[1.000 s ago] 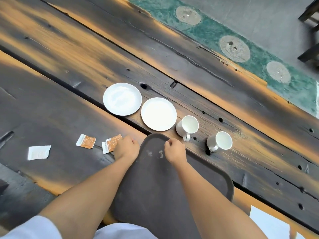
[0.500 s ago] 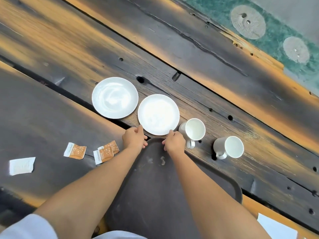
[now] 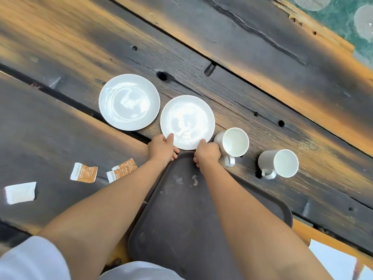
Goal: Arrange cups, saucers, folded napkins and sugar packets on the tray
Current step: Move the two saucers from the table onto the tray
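Observation:
A dark brown tray [image 3: 187, 215] lies in front of me on the wooden table. Just beyond its far edge sits a white saucer [image 3: 188, 120]. My left hand [image 3: 161, 149] pinches its near-left rim, thumb on top. My right hand [image 3: 206, 153] grips its near-right rim. A second white saucer [image 3: 129, 102] lies to the left. Two white cups stand to the right, one [image 3: 234, 144] beside my right hand, the other [image 3: 279, 163] further right. Orange sugar packets [image 3: 83, 172] [image 3: 122, 172] and a white folded napkin [image 3: 20, 192] lie at the left.
The table is rough dark planks [image 3: 242, 57] with gaps and knot holes. Its far edge [image 3: 323, 35] runs along the top right, with green flooring beyond. A white sheet [image 3: 333, 259] shows at the lower right.
Both hands moved forward from the tray's far edge to the near saucer and took hold of its rim. The view shifted closer to the table.

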Demonstrator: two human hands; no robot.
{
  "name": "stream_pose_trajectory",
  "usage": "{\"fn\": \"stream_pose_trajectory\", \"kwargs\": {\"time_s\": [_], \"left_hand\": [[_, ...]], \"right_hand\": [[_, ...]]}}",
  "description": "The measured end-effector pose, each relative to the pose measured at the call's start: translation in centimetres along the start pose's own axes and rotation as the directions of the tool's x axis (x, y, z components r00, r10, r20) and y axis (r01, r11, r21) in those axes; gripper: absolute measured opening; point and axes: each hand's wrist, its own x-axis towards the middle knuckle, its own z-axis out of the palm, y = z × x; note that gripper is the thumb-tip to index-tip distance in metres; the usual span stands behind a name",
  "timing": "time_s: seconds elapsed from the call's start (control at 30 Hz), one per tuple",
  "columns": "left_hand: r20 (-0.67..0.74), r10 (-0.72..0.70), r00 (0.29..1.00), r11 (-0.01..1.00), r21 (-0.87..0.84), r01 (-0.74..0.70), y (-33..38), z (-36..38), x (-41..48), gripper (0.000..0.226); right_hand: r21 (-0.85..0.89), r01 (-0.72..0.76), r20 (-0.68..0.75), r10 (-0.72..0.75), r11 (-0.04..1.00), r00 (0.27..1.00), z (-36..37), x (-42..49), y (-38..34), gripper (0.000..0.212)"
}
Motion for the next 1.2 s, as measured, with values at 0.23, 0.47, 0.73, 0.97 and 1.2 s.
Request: {"fn": "stream_pose_trajectory", "kwargs": {"time_s": [0.23,0.47,0.73,0.97,1.2], "left_hand": [[-0.03,0.002,1.0,1.0,-0.02,-0.003,-0.1,0.1,-0.2,0.029],[-0.039,0.003,0.999,0.999,-0.034,-0.004,-0.4,0.2,-0.4,0.029],[-0.086,-0.038,0.996,0.998,-0.053,0.033,0.2,0.0,-0.3,0.028],[-0.097,-0.054,0.994,0.991,-0.13,0.041,0.4,-0.6,-1.9,0.028],[-0.105,-0.042,0.994,0.992,-0.123,0.029,-1.4,-0.9,-5.7,0.026]], "right_hand": [[0.002,-0.007,0.041,0.007,1.0,0.999,-0.3,0.0,-0.5,0.029],[-0.02,0.01,0.091,-0.009,1.0,0.996,-0.5,0.3,-0.3,0.026],[0.116,0.031,0.109,-0.044,0.993,0.993,-0.3,0.4,0.4,0.015],[0.178,0.101,0.067,-0.114,0.979,0.991,-0.6,-1.0,0.2,0.017],[0.25,0.104,0.038,-0.117,0.963,0.992,-1.6,-3.7,3.5,0.031]]}}
